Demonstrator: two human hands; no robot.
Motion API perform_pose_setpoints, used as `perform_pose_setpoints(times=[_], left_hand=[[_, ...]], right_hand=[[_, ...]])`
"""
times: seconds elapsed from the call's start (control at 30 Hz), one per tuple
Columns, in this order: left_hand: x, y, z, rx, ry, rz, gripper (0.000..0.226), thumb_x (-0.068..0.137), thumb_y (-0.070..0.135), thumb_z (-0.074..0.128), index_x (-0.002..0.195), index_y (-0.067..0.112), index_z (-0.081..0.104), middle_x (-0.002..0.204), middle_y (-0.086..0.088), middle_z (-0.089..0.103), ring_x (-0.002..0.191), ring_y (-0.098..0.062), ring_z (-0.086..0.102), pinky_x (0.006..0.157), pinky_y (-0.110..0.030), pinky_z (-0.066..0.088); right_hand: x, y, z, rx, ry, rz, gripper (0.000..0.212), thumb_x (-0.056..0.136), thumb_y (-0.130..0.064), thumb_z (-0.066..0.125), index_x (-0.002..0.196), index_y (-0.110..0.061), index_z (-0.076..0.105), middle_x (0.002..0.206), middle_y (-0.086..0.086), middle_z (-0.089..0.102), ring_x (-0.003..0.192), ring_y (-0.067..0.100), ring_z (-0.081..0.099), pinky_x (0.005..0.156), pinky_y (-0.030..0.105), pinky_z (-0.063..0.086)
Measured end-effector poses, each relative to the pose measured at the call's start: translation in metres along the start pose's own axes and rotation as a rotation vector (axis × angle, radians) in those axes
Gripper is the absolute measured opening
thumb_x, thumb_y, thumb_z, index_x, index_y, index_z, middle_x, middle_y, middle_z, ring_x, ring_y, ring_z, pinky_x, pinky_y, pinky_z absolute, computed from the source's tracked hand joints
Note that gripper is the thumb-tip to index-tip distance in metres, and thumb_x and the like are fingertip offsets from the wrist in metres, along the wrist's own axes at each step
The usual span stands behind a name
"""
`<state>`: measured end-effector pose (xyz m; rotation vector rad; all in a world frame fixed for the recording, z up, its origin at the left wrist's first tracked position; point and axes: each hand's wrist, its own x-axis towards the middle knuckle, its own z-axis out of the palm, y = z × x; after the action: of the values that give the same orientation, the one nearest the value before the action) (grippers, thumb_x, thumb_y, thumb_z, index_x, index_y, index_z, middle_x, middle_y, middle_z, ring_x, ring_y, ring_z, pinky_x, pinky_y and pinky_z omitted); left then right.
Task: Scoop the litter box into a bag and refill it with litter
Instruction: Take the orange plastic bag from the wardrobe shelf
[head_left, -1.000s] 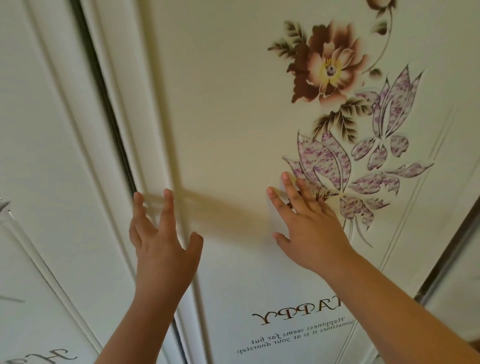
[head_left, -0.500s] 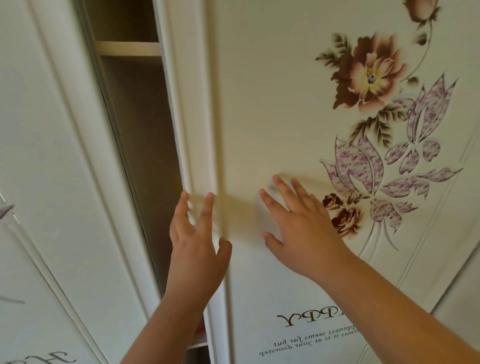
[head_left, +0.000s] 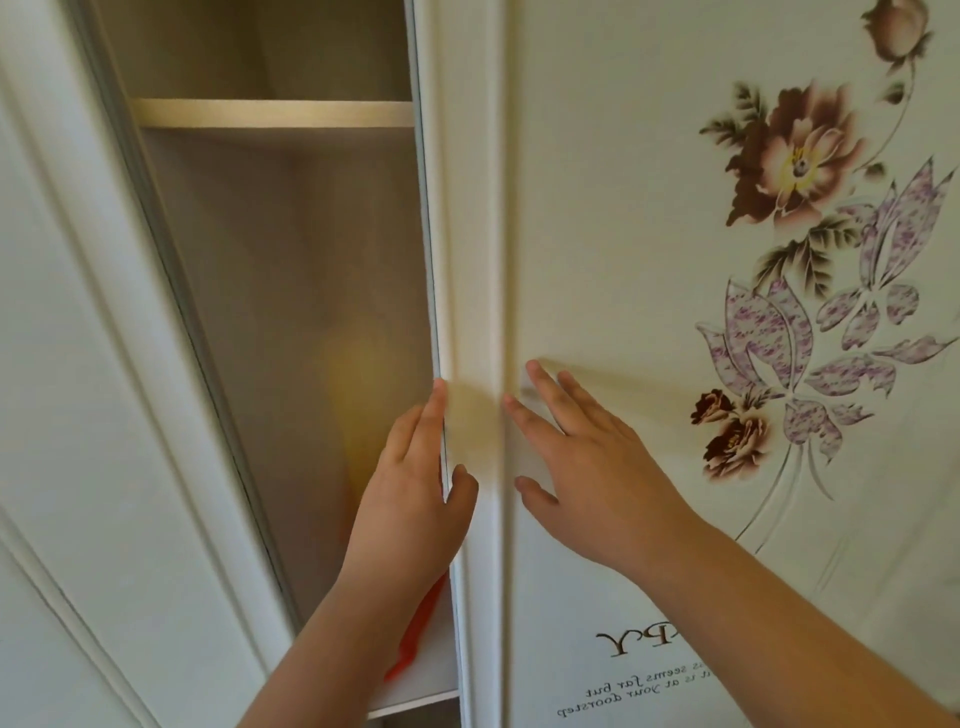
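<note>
At the far left of the frame a white moulded door panel (head_left: 78, 364) is seen, running from top to bottom. Just right of it, an open gap into a wardrobe (head_left: 291, 260) is shown, with a pale wooden shelf (head_left: 270, 113) across the upper left and a brown back wall below it. At the lower centre, a white lower shelf (head_left: 426, 680) is seen, and on it lies something orange-red (head_left: 415, 639), partly hidden by the forearm; what it is cannot be told. The left hand (head_left: 410, 499) is placed at the edge of the sliding door (head_left: 623, 208), its fingers straight and reaching behind that edge, its thumb laid on the door's front frame. Just to the right, the right hand (head_left: 587, 467) is laid flat against the door face, fingers spread and straight, nothing being gripped. The two hands are near each other but apart. On the right of the frame, a printed flower pattern (head_left: 800, 156) is carried by the door, with mirrored lettering (head_left: 639, 691) at the bottom. No litter box, bag or litter is in view.
</note>
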<state>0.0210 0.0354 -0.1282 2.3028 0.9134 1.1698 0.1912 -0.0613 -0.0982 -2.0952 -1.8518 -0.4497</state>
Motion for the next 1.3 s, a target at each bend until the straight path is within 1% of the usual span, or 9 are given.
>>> perform_pose_setpoints(times=[0.07, 0.27, 0.33, 0.43, 0.57, 0.77, 0.87, 1.03, 1.3], left_hand=[[0.006, 0.004, 0.008, -0.003, -0.027, 0.014, 0.077, 0.095, 0.017, 0.054, 0.161, 0.038, 0.020, 0.151, 0.015, 0.037, 0.109, -0.007, 0.059, 0.092, -0.020, 0.049], [0.024, 0.017, 0.022, 0.018, -0.098, 0.066, 0.079, 0.093, -0.002, 0.045, 0.158, 0.039, 0.031, 0.149, 0.021, 0.040, 0.128, 0.005, 0.043, 0.085, 0.004, 0.035], [0.030, 0.022, 0.028, 0.023, -0.127, 0.080, 0.082, 0.092, -0.003, 0.043, 0.157, 0.045, 0.030, 0.148, 0.026, 0.038, 0.127, 0.002, 0.045, 0.080, 0.000, 0.041], [0.038, 0.030, 0.044, 0.021, -0.140, 0.121, 0.085, 0.089, -0.005, 0.043, 0.156, 0.046, 0.031, 0.146, 0.028, 0.040, 0.125, -0.003, 0.050, 0.088, -0.012, 0.047], [0.049, 0.042, 0.064, 0.061, -0.154, 0.158, 0.082, 0.091, -0.002, 0.044, 0.156, 0.046, 0.032, 0.149, 0.028, 0.039, 0.133, 0.000, 0.043, 0.096, -0.010, 0.041], [0.069, 0.071, 0.090, 0.139, -0.136, 0.260, 0.073, 0.091, -0.003, 0.048, 0.151, 0.038, 0.043, 0.153, 0.026, 0.038, 0.142, -0.001, 0.033, 0.114, -0.019, 0.033], [0.079, 0.089, 0.104, 0.181, -0.106, 0.314, 0.064, 0.088, -0.002, 0.052, 0.143, 0.031, 0.052, 0.154, 0.021, 0.040, 0.140, -0.004, 0.038, 0.110, -0.019, 0.034], [0.092, 0.115, 0.129, 0.269, -0.087, 0.419, 0.073, 0.085, 0.001, 0.055, 0.151, 0.032, 0.043, 0.156, 0.014, 0.039, 0.140, -0.015, 0.040, 0.107, -0.042, 0.047], [0.108, 0.147, 0.174, 0.564, -0.044, 0.560, 0.083, 0.078, 0.007, 0.064, 0.153, 0.034, 0.044, 0.155, 0.003, 0.039, 0.129, -0.022, 0.048, 0.084, -0.040, 0.055]], right_hand=[[-0.002, 0.006, -0.001, 0.014, -0.001, -0.009, 0.075, 0.099, -0.047, 0.051, 0.162, -0.033, 0.013, 0.172, -0.005, -0.003, 0.158, 0.019, 0.007, 0.125, 0.040, 0.022], [-0.007, 0.035, 0.000, 0.008, 0.033, 0.021, 0.069, 0.096, -0.044, 0.054, 0.159, -0.027, 0.032, 0.167, 0.002, 0.024, 0.150, 0.021, 0.031, 0.119, 0.039, 0.031], [-0.011, 0.046, 0.002, 0.001, 0.043, 0.033, 0.068, 0.096, -0.044, 0.054, 0.158, -0.027, 0.035, 0.167, 0.003, 0.022, 0.151, 0.021, 0.030, 0.119, 0.040, 0.034], [-0.016, 0.062, 0.005, 0.005, 0.043, 0.065, 0.069, 0.095, -0.045, 0.054, 0.159, -0.025, 0.034, 0.169, 0.006, 0.016, 0.153, 0.022, 0.026, 0.117, 0.041, 0.036], [-0.023, 0.086, 0.005, 0.001, 0.050, 0.092, 0.071, 0.096, -0.045, 0.055, 0.159, -0.023, 0.033, 0.170, 0.007, 0.012, 0.153, 0.023, 0.028, 0.115, 0.040, 0.037], [-0.033, 0.130, 0.003, 0.022, 0.077, 0.127, 0.068, 0.094, -0.043, 0.058, 0.155, -0.022, 0.041, 0.169, 0.007, 0.016, 0.139, 0.025, 0.048, 0.106, 0.041, 0.048], [-0.039, 0.152, -0.002, 0.014, 0.055, 0.136, 0.068, 0.096, -0.045, 0.054, 0.158, -0.027, 0.035, 0.170, 0.001, 0.008, 0.132, 0.024, 0.055, 0.103, 0.040, 0.050], [-0.050, 0.187, -0.010, 0.001, 0.037, 0.144, 0.071, 0.097, -0.046, 0.055, 0.161, -0.033, 0.027, 0.172, -0.005, -0.001, 0.135, 0.022, 0.053, 0.103, 0.039, 0.050], [-0.061, 0.227, -0.012, 0.042, -0.004, 0.232, 0.076, 0.099, -0.050, 0.050, 0.163, -0.034, 0.012, 0.170, -0.009, -0.018, 0.141, 0.019, 0.046, 0.105, 0.038, 0.048]])
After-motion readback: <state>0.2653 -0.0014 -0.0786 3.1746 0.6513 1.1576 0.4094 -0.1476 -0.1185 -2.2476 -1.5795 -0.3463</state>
